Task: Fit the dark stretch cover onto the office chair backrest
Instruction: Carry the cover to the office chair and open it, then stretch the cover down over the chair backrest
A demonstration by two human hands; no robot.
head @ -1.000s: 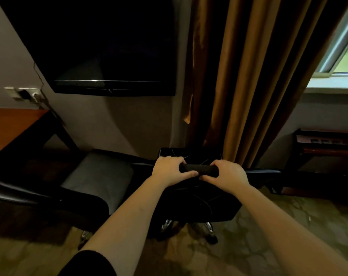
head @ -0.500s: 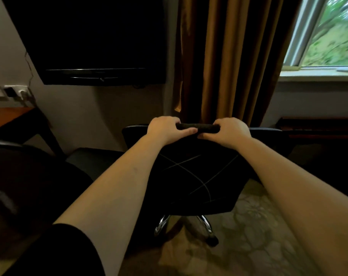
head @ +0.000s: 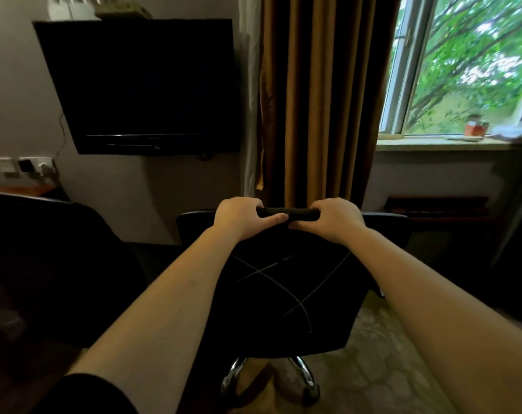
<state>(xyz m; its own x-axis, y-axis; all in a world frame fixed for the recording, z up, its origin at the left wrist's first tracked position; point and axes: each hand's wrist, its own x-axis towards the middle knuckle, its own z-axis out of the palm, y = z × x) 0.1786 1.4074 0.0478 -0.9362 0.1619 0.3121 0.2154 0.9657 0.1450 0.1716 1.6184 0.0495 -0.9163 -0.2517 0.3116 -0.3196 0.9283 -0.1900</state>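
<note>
Both hands have a tight grip on the dark stretch cover. The left hand and the right hand each curl their fingers round its rolled-up edge, one at each end, and the left thumb is tucked under the roll. The roll sits right along the top edge of the office chair backrest, which is black with thin pale lines crossing on it. Both are so dark that it is hard to tell how far down the cover goes. A little red box on the window sill is too blurry to read. A brown curtain hangs close behind the chair. Another dark chair stands close on the left. The shiny chair legs stand on a patterned carpet, which shows on the right side. A black TV hangs on the wall, up and to the left.
</note>
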